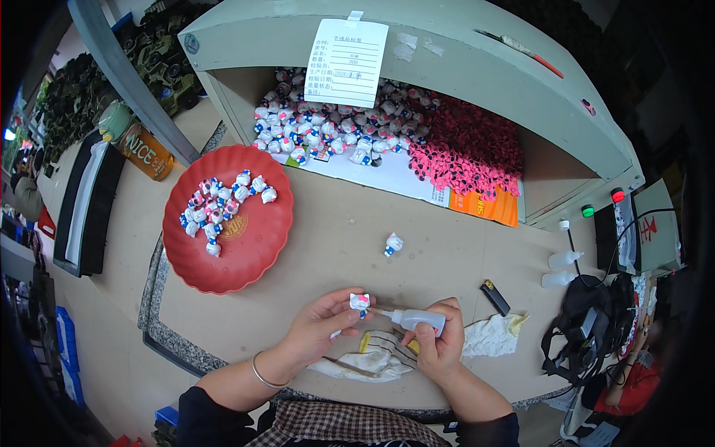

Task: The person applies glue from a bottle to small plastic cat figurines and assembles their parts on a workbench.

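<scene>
Red scalloped plate (246,257) serves as landmark. Right of and below it, the right hand (438,344) is closed around a small glue bottle (417,319). Left hand (322,322), nearer the plate, pinches a white cat figurine (360,302) at the nozzle tip.

A tan worktop (357,231) carries a red plate (249,246) of figurines at left, one lone figurine (393,243) mid-surface, a black lighter (495,297), a rag (491,337), and two squeeze bottles (560,269) at right.
</scene>
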The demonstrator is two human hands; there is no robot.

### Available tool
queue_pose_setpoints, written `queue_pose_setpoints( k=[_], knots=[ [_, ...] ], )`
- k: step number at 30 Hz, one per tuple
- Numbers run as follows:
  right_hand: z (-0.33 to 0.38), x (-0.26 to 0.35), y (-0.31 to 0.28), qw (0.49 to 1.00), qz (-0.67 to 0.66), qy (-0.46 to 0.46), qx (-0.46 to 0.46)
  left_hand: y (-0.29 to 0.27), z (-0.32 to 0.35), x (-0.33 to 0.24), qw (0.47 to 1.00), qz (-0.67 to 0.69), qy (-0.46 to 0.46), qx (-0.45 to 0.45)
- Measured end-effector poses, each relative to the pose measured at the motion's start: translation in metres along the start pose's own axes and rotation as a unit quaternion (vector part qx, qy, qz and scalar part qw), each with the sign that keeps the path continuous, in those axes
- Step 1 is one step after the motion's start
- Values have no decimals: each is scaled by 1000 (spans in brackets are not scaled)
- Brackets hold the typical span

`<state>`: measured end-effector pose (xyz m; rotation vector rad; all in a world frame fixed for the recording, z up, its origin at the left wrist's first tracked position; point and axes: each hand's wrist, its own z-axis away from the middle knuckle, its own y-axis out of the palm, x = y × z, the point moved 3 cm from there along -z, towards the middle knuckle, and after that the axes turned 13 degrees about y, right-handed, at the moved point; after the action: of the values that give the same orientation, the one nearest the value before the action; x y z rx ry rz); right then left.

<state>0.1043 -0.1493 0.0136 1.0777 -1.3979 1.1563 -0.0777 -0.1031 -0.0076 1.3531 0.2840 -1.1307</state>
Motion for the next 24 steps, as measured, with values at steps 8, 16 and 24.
queue_pose_setpoints(
  k=[8, 16, 24],
  knots=[
    [1, 6, -2, 997, 76, -32, -7, -2, 1, 2, 1000, -4, 8, -25],
    [2, 3, -5, 996, 77, -32, -25, -2, 2, 4, 999, -22, 36, -21],
    [2, 3, -2, 1000, 19, -18, -9, 0, 2, 4, 998, -58, 32, -9]
  ],
)
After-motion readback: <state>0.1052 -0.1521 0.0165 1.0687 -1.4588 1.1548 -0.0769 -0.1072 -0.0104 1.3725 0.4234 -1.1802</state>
